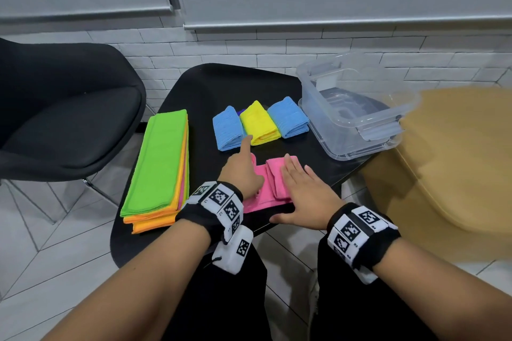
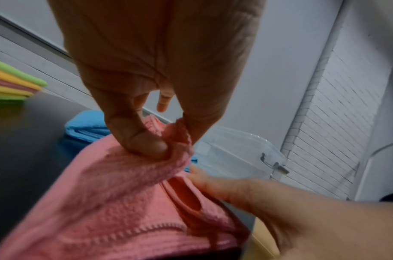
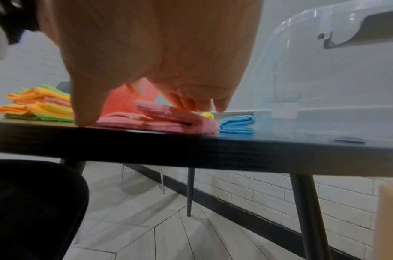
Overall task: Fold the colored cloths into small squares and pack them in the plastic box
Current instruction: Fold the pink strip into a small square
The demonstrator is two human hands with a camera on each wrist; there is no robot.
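A pink cloth (image 1: 266, 185) lies partly folded at the front of the black table (image 1: 221, 86). My left hand (image 1: 241, 171) pinches a raised fold of the pink cloth (image 2: 115, 202) between thumb (image 2: 146, 144) and a finger, with the index finger pointing away. My right hand (image 1: 302, 191) lies flat with straight fingers on the folded right part of the pink cloth (image 3: 168, 121). The clear plastic box (image 1: 360, 119) stands at the table's right rear with no cloths in it. A blue (image 1: 228, 130), a yellow (image 1: 260, 123) and a second blue folded cloth (image 1: 289, 117) lie in a row beside it.
A stack of long green and orange cloths (image 1: 160, 163) lies along the table's left side. A black chair (image 1: 63, 108) stands to the left and a tan cushioned seat (image 1: 457, 160) to the right. The table's front edge is just below my wrists.
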